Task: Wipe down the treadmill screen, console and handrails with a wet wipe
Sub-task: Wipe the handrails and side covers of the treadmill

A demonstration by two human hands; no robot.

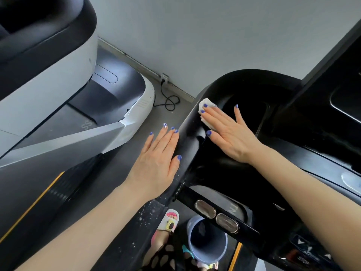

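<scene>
Pale grey wall (214, 36) across the top, meeting a dark grey floor (172, 114) along a skirting line from 11 o'clock down toward centre. Wall socket (165, 77) at that line, just above centre, with a black cable (170, 101) looped on the floor beneath it. At 9 to 11 o'clock, a second, white-and-black treadmill (64, 90), well apart from the hands.

Glossy black console (254, 90) of the near treadmill from centre out to 3 o'clock, its left edge curving down toward 6 o'clock. Right hand (228, 132) flat on the console just right of centre, fingers straight and spread, nails painted blue, pressing a white wet wipe (205, 112) against the console's left rim; wipe bunched under the fingertips, showing past them toward 11 o'clock. No curl around the wipe, only pressure from above.

Left hand (158, 155) at centre, open, fingers straight and close together, holding nothing; fingertips and thumb against the outer side of the console edge, whether touching or just beside, hard to tell.

Below, at 5 o'clock, black handrail crossbar (187, 196) with two oval metal sensor plates (216, 214) side by side. Control buttons (304, 251) with arrows and a STOP label at 4 to 5 o'clock. Grey-blue bucket (207, 253) on the floor at 6 o'clock under the crossbar. Just left of it, a foot in a white sandal (170, 220) with coloured trim. White specks scattered on the dark surface (148, 212) nearby.
</scene>
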